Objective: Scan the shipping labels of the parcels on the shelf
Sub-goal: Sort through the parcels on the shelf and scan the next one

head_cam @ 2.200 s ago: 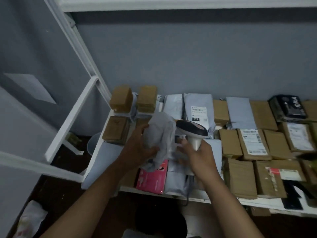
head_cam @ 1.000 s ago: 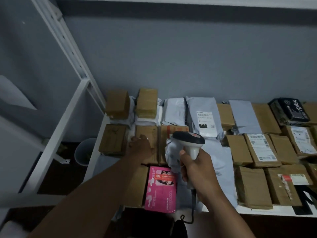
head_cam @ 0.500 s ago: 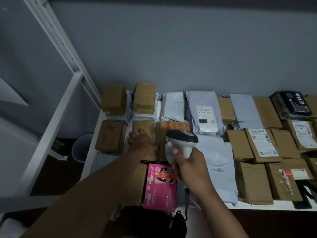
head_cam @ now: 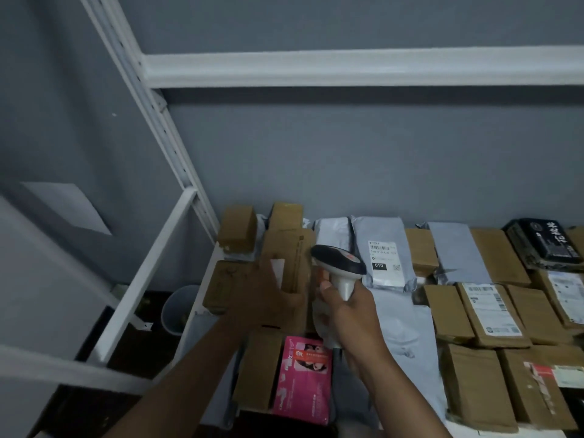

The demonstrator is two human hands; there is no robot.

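my left hand (head_cam: 278, 298) grips one brown cardboard parcel (head_cam: 289, 257), lifted and tilted up off the shelf (head_cam: 202, 279), my fingers curled round its lower part; a small white label (head_cam: 277, 269) shows on its face just above my hand. my right hand (head_cam: 350, 314) is wrapped tight round the pale handle of one barcode scanner (head_cam: 339, 263), whose dark head sits just beside the parcel's right edge and points toward it. under my forearms lie one pink box (head_cam: 301, 384) and one brown box (head_cam: 257, 371) at the shelf's front edge. behind the scanner i count three grey poly mailers along the back row; the middle one (head_cam: 382, 251) carries a white shipping label (head_cam: 384, 259) marked 010. two small brown boxes stand at the back left corner, the nearer-left one (head_cam: 237, 227) against the white upright. to the right, many brown parcels lie flat, touching one another, and one black package (head_cam: 543, 241) sits at the far right.
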